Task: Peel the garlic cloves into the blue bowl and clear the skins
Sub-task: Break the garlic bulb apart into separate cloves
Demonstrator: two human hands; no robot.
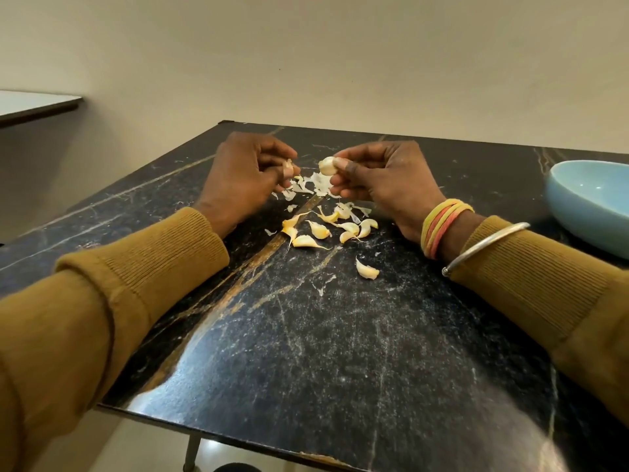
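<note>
Two mustard-brown ribbed sleeves (143, 267) reach in from seven and five o'clock over a glossy black marble-pattern tabletop with gold and white veins (306, 352). Nearest on it, just past the middle of the view, lies a lone unpeeled pale-yellow garlic clove (367, 269), apart from the rest. Beyond it at twelve o'clock sits a loose cluster of unpeeled yellow garlic cloves (323, 229), and farther still a scatter of thin white papery skins (315, 185) lies between the hands. The left hand (248, 172), at eleven o'clock of the cluster, has its fingers curled and pinches a small pale pinkish scrap (288, 167); whether that is clove or skin I cannot tell. The right hand (384, 175), at one o'clock, pinches a rounded whitish garlic clove (327, 165) between thumb and fingertips; its wrist carries yellow and pink thread bands (442, 226) and a thin silver metal bangle (486, 247). The hands are near each other but not touching. At three o'clock, well apart from the cloves, a shallow pale-blue ceramic bowl (592, 206) rests on the tabletop, cut by the frame edge. A plain beige wall (340, 63) stands behind.
</note>
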